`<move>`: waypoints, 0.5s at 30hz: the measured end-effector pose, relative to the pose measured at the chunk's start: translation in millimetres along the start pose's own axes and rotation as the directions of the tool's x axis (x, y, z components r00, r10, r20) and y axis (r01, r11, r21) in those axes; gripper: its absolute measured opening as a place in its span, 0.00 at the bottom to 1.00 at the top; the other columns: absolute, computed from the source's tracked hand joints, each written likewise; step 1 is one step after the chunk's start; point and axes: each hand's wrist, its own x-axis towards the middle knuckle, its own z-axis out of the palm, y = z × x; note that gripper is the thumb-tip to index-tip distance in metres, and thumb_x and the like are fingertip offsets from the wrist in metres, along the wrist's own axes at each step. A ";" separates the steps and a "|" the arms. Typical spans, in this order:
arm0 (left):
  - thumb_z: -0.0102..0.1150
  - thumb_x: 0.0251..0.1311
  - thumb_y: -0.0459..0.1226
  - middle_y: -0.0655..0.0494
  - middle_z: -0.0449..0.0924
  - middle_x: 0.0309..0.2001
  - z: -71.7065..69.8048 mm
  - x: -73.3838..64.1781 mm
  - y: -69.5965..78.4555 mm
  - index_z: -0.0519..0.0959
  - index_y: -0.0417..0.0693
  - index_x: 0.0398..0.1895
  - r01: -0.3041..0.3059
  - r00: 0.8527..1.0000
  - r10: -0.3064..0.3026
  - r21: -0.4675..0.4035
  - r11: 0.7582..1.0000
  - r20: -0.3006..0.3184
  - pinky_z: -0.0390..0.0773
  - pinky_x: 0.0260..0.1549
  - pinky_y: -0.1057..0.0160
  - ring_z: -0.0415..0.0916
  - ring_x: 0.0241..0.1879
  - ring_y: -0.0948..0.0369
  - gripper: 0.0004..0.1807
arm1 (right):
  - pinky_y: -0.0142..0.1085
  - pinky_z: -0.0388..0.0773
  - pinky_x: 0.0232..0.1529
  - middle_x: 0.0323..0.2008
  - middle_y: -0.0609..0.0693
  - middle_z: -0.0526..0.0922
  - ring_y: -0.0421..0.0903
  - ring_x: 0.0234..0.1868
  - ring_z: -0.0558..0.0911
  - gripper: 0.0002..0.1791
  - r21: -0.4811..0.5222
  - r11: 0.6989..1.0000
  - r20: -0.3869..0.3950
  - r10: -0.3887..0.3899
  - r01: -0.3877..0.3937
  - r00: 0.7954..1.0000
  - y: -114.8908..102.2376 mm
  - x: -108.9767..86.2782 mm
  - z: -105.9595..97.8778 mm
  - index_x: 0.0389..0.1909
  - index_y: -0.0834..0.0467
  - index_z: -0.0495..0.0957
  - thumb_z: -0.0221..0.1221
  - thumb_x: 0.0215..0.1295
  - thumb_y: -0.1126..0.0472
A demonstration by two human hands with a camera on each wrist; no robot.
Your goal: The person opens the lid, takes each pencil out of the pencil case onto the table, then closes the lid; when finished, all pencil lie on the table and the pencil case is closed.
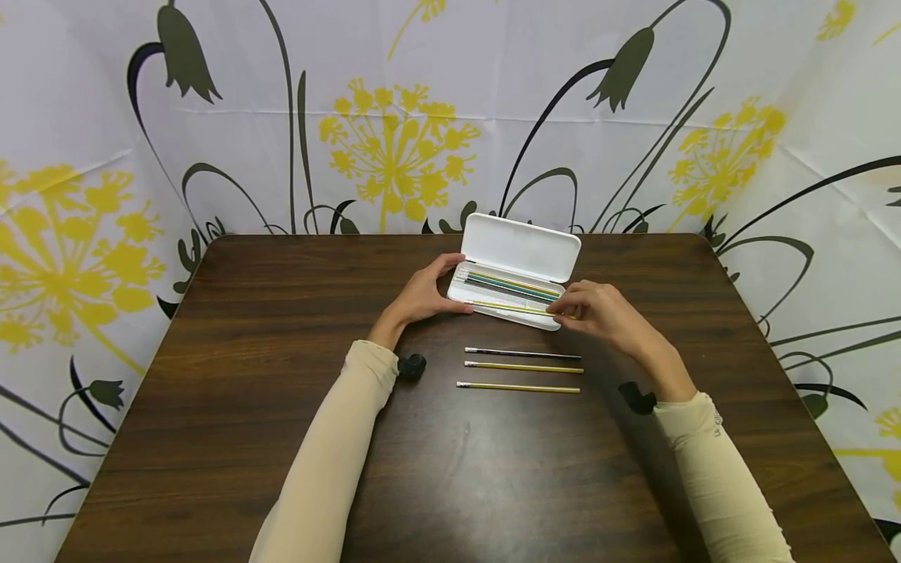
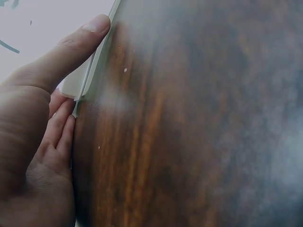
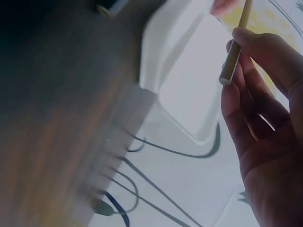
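A white pencil case (image 1: 522, 247) lies with its lid raised near the table's far edge. Several pencils (image 1: 512, 286) are lined up inside it. My left hand (image 1: 422, 291) grips the case's left end, thumb along the front edge and fingers behind. At the case's right end, my right hand (image 1: 598, 311) pinches a yellow-striped pencil (image 3: 233, 61) between thumb and fingers near its unsharpened end. That pencil stretches over the front part of the case. In front of the case lie a black pencil (image 1: 522, 354) and two yellow-striped pencils (image 1: 521, 387), roughly parallel.
The dark wooden table (image 1: 232, 407) reaches back to a white floral cloth (image 1: 436, 47) hanging behind it. Small black devices are worn at both wrists, beside the pale sleeves (image 1: 317, 461).
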 end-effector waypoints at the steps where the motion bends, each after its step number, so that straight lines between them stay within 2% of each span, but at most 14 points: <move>1: 0.83 0.39 0.41 0.53 0.67 0.68 -0.2 0.0 0.3 0.64 0.48 0.71 -0.002 1.000 0.002 0.005 1.000 0.001 0.60 0.65 0.60 0.62 0.67 0.60 0.53 | 0.34 0.75 0.26 0.33 0.44 0.83 0.41 0.30 0.78 0.09 0.013 1.000 0.011 0.002 -0.002 1.000 0.2 -2.3 2.9 0.37 0.57 0.87 0.70 0.55 0.70; 8: 0.83 0.38 0.43 0.56 0.66 0.68 -1.2 -0.4 2.7 0.64 0.49 0.70 0.009 1.000 -0.009 -0.001 1.000 -0.002 0.60 0.65 0.60 0.62 0.67 0.60 0.53 | 0.37 0.78 0.30 0.35 0.46 0.83 0.42 0.32 0.80 0.10 0.032 0.999 0.078 -0.032 0.030 0.996 7.3 -15.9 22.3 0.37 0.59 0.87 0.70 0.54 0.71; 15: 0.83 0.38 0.43 0.56 0.66 0.68 0.1 0.8 1.4 0.64 0.50 0.70 0.008 1.000 -0.008 -0.001 1.000 -0.003 0.59 0.65 0.61 0.62 0.67 0.60 0.53 | 0.38 0.78 0.34 0.37 0.44 0.83 0.39 0.35 0.79 0.10 0.026 0.998 0.149 0.044 -0.049 0.988 11.2 -24.8 30.6 0.40 0.57 0.87 0.70 0.57 0.69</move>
